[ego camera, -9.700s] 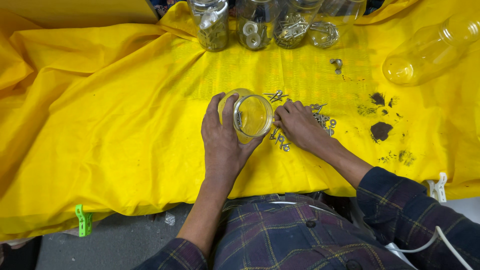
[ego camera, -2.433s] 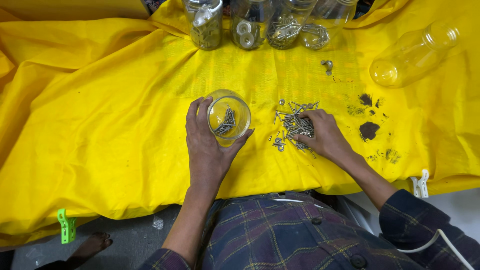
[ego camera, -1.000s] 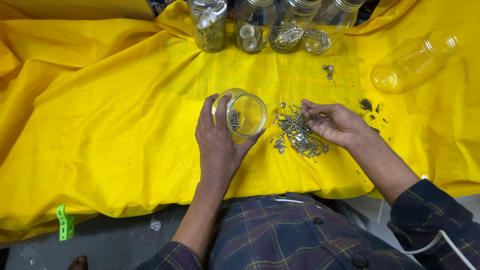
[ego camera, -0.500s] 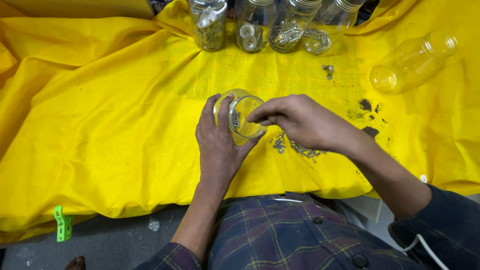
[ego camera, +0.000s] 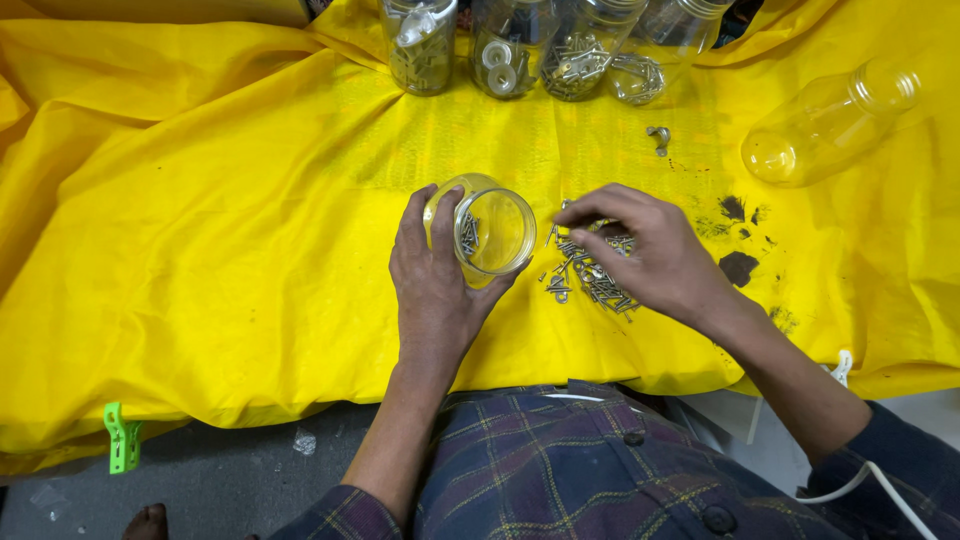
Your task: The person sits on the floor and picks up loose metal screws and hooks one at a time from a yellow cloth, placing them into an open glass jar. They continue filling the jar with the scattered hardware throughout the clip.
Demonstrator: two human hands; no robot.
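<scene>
Back from the jar, the right hand rests on the screws, fingers curled, pinching; the left hand grips the jar near the cloth's front edge.

right hand has moved from jar back onto screws.

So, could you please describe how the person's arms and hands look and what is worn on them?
Both hands are bare: no gloves, rings or watch visible. The left hand has a dark plaid sleeve pushed up near the elbow. The right hand has a dark sleeve ending above the wrist, with a white cable lying across it.
</scene>
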